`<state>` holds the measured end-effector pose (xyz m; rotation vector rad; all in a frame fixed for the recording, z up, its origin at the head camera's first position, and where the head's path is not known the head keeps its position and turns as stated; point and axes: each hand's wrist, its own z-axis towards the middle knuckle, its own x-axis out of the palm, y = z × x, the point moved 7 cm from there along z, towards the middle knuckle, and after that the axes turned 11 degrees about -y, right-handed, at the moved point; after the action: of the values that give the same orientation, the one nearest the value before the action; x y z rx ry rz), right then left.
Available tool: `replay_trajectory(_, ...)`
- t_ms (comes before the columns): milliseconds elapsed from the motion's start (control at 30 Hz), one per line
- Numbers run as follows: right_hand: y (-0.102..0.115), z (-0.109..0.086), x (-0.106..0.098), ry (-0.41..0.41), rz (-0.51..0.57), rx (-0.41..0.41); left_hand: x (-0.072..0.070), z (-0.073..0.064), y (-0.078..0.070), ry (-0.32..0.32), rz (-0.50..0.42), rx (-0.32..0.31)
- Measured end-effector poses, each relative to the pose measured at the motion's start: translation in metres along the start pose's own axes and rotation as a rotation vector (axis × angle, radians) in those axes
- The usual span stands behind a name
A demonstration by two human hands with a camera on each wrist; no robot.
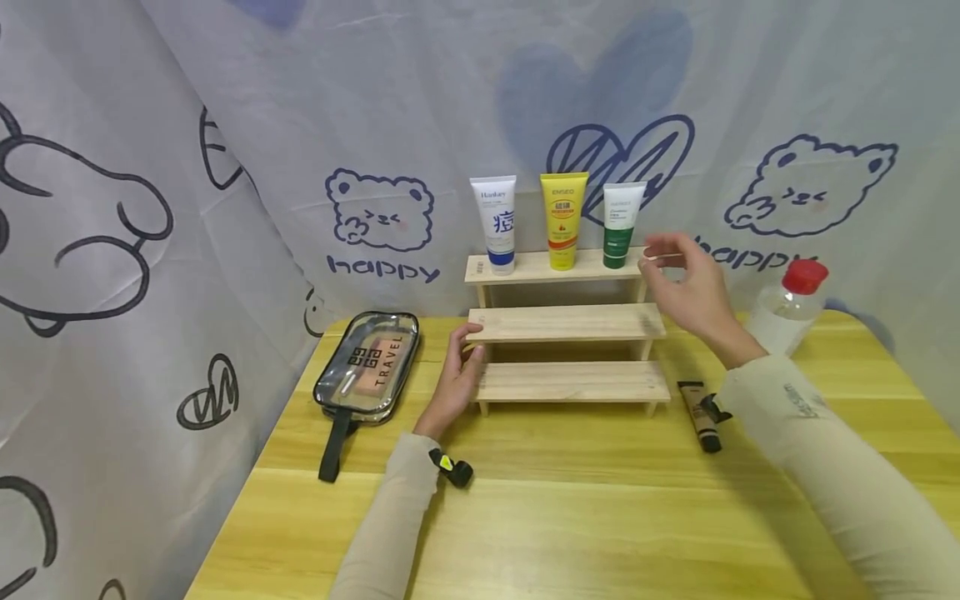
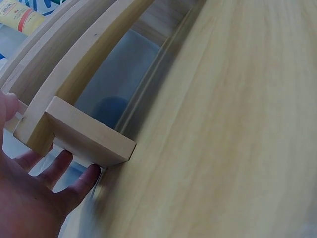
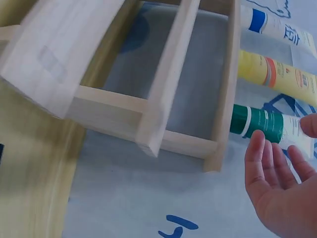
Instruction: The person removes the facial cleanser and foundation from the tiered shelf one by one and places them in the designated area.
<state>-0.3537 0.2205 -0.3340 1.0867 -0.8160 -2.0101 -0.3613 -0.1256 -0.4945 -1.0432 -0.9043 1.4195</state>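
Observation:
A three-step wooden display stand [image 1: 567, 322] rises on the table, with three tubes upright on its top step: a white-and-blue tube [image 1: 495, 221], a yellow tube [image 1: 562, 218] and a white-and-green tube [image 1: 621, 223]. My left hand [image 1: 459, 379] holds the stand's left end, thumb over a step and fingers against the end piece [image 2: 89, 131]. Beside the green-capped tube my right hand [image 1: 693, 287] is raised, fingers loosely bent and thumb apart. In the right wrist view, nothing shows in the right hand's [image 3: 282, 193] grasp.
Left of the stand lies a clear travel pouch [image 1: 367, 367] with a black strap. A small brown tube [image 1: 701, 417] with a black cap lies on the table [image 1: 570, 517] at right. Behind the right wrist stands a clear bottle [image 1: 783, 317] with a red cap. A printed curtain [image 1: 450, 100] hangs behind.

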Motion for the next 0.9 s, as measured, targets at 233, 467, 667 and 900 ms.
replay_trajectory(233,0.005,0.017,0.003,0.028,0.034,0.008,-0.001,0.0,0.001,-0.008,0.007,0.005)
replay_trajectory(467,0.006,0.03,0.011,0.051,0.076,0.058,-0.001,0.0,0.001,-0.006,0.01,0.011)
replay_trajectory(667,0.004,0.042,0.022,0.095,0.106,0.092,-0.004,0.0,0.002,-0.007,0.003,-0.006)
replay_trajectory(900,-0.002,0.053,0.028,0.114,0.126,0.153,-0.001,0.001,0.003,-0.002,-0.004,0.002)
